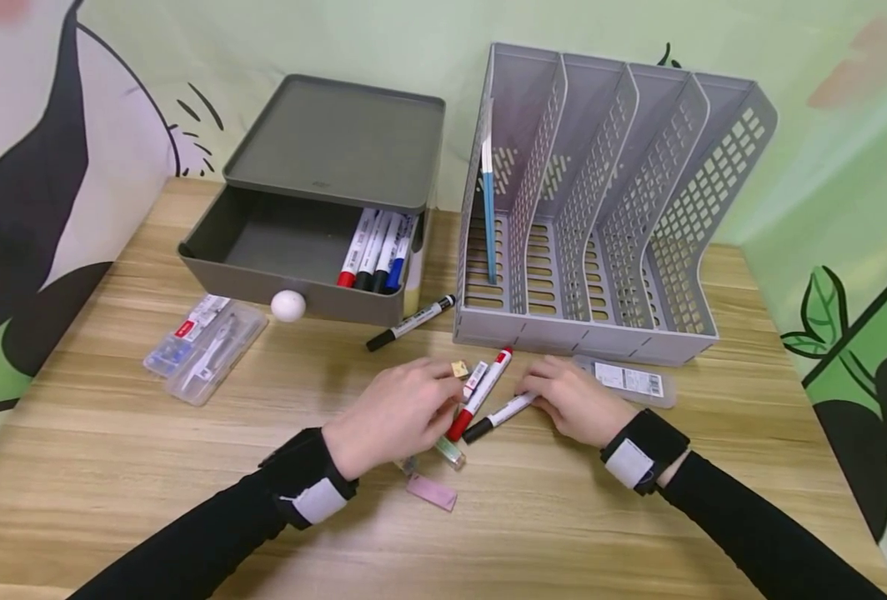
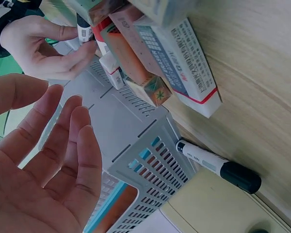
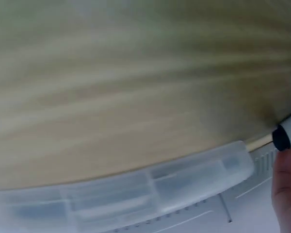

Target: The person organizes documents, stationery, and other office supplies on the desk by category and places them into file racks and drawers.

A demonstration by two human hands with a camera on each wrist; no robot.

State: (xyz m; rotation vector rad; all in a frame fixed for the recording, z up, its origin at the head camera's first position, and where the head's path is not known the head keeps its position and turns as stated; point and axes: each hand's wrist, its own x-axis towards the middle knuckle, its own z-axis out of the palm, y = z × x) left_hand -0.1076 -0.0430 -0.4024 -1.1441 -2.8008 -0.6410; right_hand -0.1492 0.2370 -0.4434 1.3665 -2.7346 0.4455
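My left hand point(image 1: 398, 412) hovers over a small group of items, its fingers loosely bent with nothing between them, as the left wrist view shows. Close to it are a white boxed eraser point(image 2: 186, 65), an orange block with a patterned end point(image 2: 131, 58) and a pink block point(image 1: 432, 492). My right hand point(image 1: 578, 402) pinches a white marker with a black cap point(image 1: 498, 417) between thumb and fingers. Between the hands lies a red marker point(image 1: 481, 396). In the right wrist view, only the fingers point(image 3: 283, 184) and the marker's dark end show at the edge.
A grey drawer box point(image 1: 289, 283) stands open at the back left, several markers point(image 1: 376, 250) inside. Grey file holder point(image 1: 586, 329) at the back right. Another black marker point(image 1: 411, 322) lies between them. Clear plastic cases lie left point(image 1: 207, 350) and beside the right hand point(image 1: 634, 381).
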